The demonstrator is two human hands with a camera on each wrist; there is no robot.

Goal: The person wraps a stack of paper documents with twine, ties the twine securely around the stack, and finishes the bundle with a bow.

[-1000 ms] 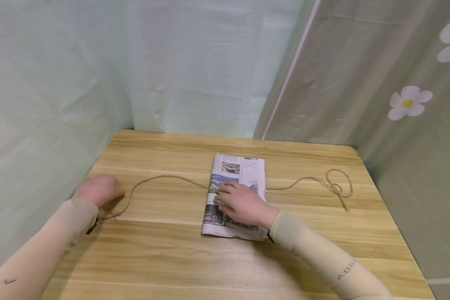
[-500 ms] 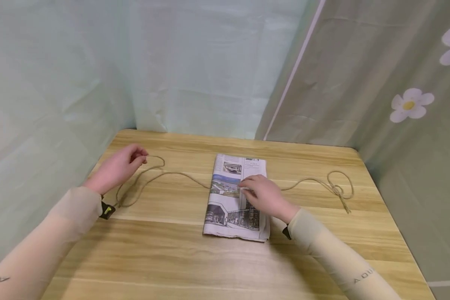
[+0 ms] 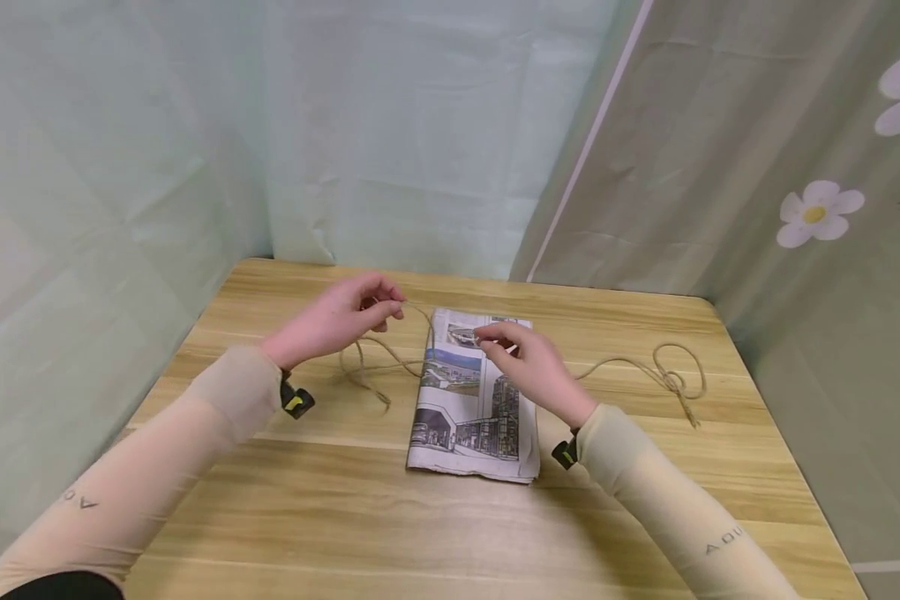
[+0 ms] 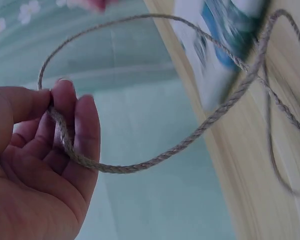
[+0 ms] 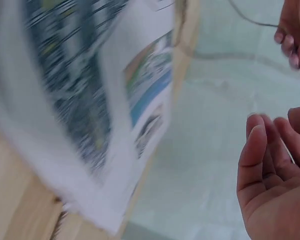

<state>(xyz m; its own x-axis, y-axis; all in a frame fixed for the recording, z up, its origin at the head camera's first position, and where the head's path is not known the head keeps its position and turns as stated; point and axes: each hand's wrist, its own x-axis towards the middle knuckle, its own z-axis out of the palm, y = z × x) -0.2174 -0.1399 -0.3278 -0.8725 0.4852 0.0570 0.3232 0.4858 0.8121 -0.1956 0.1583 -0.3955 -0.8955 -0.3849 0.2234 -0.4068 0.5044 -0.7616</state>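
In the head view a folded newspaper (image 3: 465,442) lies in the middle of the table, with a twine cord (image 3: 618,358) running under it and out to both sides. My left hand (image 3: 337,321) is raised at the paper's left edge and pinches the cord between thumb and index finger. The left wrist view shows the pinched cord (image 4: 165,156) hanging in a wide loop from that hand (image 4: 45,160). Over the newspaper's upper right, my right hand (image 3: 536,371) hovers with loosely bent fingers. The right wrist view shows nothing between those fingers (image 5: 252,155).
The cord's far right part lies in a loose loop (image 3: 701,375) on the wooden table (image 3: 307,517). On the left, its loose end (image 3: 381,398) hangs below the left hand. Pale green and grey curtains (image 3: 420,150) stand behind the table.
My left hand has risen from the table's left side and moved right to the newspaper, carrying the cord. My right hand has lifted off the paper.
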